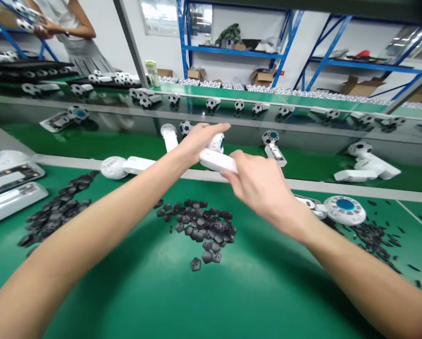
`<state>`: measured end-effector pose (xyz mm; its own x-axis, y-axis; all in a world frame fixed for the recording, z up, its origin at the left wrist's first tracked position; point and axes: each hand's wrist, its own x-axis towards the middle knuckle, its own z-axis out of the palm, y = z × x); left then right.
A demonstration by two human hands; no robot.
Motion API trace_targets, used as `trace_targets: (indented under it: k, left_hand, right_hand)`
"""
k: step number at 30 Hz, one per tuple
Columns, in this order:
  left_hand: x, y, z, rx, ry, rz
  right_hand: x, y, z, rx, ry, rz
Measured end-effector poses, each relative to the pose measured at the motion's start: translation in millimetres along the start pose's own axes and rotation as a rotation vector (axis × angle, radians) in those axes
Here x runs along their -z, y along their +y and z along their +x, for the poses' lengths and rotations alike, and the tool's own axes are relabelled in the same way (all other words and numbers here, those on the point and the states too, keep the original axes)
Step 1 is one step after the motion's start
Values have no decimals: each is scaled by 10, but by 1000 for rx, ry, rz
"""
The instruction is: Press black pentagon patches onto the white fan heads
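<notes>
Both my hands hold one white device with a round head and a flat handle (218,160), raised above the far edge of the green worktable (154,292). My left hand (203,136) is wrapped round the head end and hides most of it; a bit of blue shows beside the fingers. My right hand (260,183) grips the handle's near end between thumb and fingers. Below them lies a pile of black pentagon pieces (200,223). A white round-headed device (114,168) lies to the left, and another with a blue disc (345,210) lies right of my right forearm.
More black pieces lie at left (60,207) and right (376,240). White shells (13,188) are stacked at the left edge. Beyond the table runs a green belt (309,165) carrying football-patterned devices. A person (76,33) stands at the far left; blue shelves (232,51) are behind.
</notes>
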<state>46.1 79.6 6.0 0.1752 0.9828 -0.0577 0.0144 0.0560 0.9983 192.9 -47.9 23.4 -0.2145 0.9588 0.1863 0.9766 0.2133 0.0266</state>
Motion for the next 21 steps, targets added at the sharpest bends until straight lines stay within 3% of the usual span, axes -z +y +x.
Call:
trace_targets:
  k: [3,8,10,14,16,19,21]
  left_hand:
    - [53,89,-175,65,-52,-218]
    - [128,184,-495,-30,-39,-296]
    - [119,177,-591,-72,21,-319]
    - [88,181,-674,-267,259,-546]
    - [135,218,-650,-277,324,-645]
    - [309,299,-580,-242,417,-670]
    - [445,356,-552,-290,481,-648]
  right_hand:
    - [-21,-148,-210,65,123,-15]
    - [-216,-111,-173,158,361,-38]
    - [-280,-94,-151,208,441,-31]
    - [-388,-152,-180,263,548,91]
    - [-436,-178,-187,310,478,296]
    - [-496,-129,-125,301,186,621]
    - [-538,-54,-49,259,-20,670]
